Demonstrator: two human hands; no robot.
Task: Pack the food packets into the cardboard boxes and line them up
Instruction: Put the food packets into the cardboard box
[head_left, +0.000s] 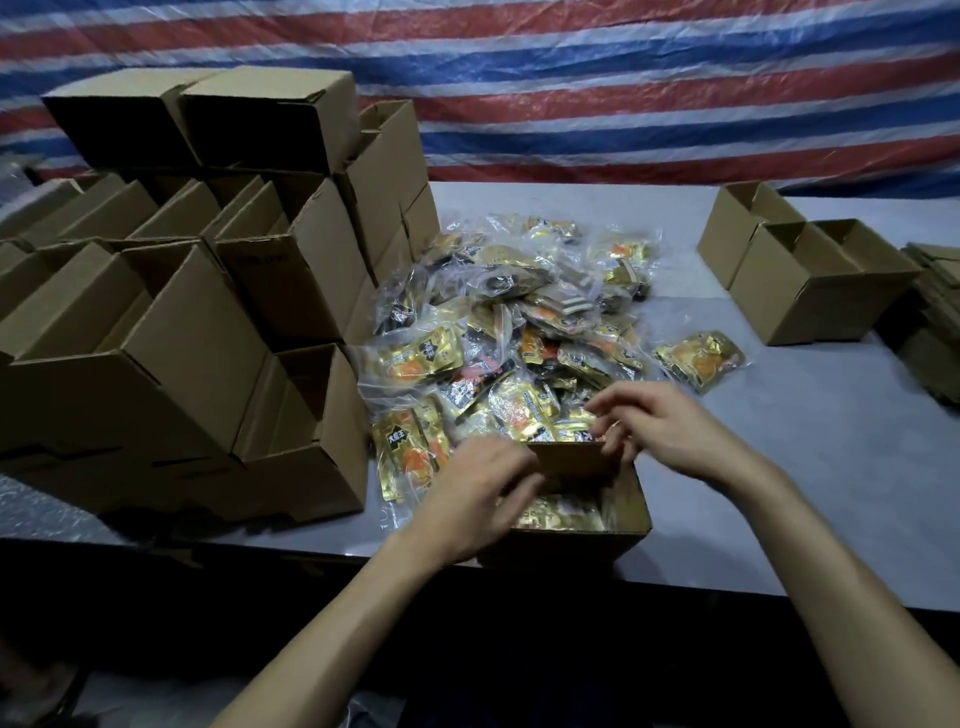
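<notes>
Head view. At the near edge of the grey table (831, 467) I see an open cardboard box (631, 525), with gold packets lying inside it on its floor. The right hand (670, 426) reaches over the box from the right, its fingers curled round the right end of the far flap (571, 460), which stands nearly upright. The left hand (483, 493) lies over the left side of the box with bent fingers pointing toward the same flap. It is motion-blurred, and I cannot tell whether it grips anything. The loose pile of food packets (519, 322) lies just beyond the box, and a single packet (698, 358) lies apart to the right. A stack of boxes (182, 322) fills the table's left, two open boxes (800, 275) stand at far right beside flattened cardboard (935, 312), and a striped tarpaulin (623, 78) hangs behind.
</notes>
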